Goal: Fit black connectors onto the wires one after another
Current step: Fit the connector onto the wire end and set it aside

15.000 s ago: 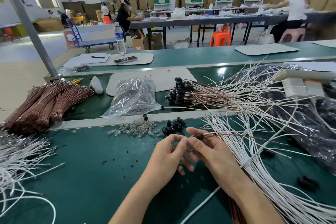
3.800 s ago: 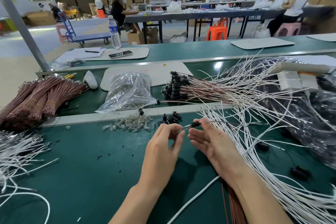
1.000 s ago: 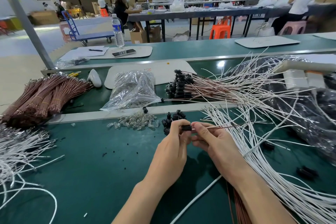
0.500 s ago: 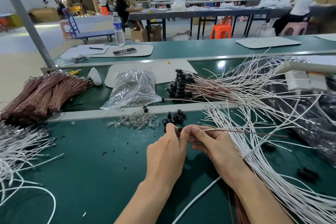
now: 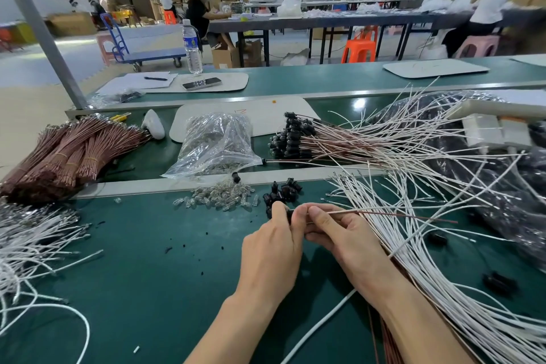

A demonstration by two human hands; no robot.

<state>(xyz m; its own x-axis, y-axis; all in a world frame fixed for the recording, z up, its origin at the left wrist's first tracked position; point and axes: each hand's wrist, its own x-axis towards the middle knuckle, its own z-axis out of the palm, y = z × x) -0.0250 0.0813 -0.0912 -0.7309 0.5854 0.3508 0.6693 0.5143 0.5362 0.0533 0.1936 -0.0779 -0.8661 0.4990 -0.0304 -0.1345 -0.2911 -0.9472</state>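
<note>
My left hand point(image 5: 273, 248) pinches a black connector point(image 5: 289, 214) at its fingertips, mostly hidden by the fingers. My right hand point(image 5: 339, 235) pinches a thin brown and white wire pair point(image 5: 384, 212) whose end meets the connector. Just beyond my fingers lies a small heap of loose black connectors point(image 5: 282, 192). Further back, a pile of finished wires with black connectors point(image 5: 292, 139) rests on the belt. Loose white wires point(image 5: 413, 245) fan out at the right.
Small clear bulbs point(image 5: 218, 199) lie left of the connector heap, with a clear plastic bag point(image 5: 215, 142) behind them. Bundled brown wires point(image 5: 68, 154) sit at far left, white wires point(image 5: 32, 245) at the left edge. A black plastic bag point(image 5: 508, 174) fills the right.
Both hands moved slightly toward the connector heap and closed together; the connector, visible a second ago between the fingers, is now mostly covered where the wire end meets it.
</note>
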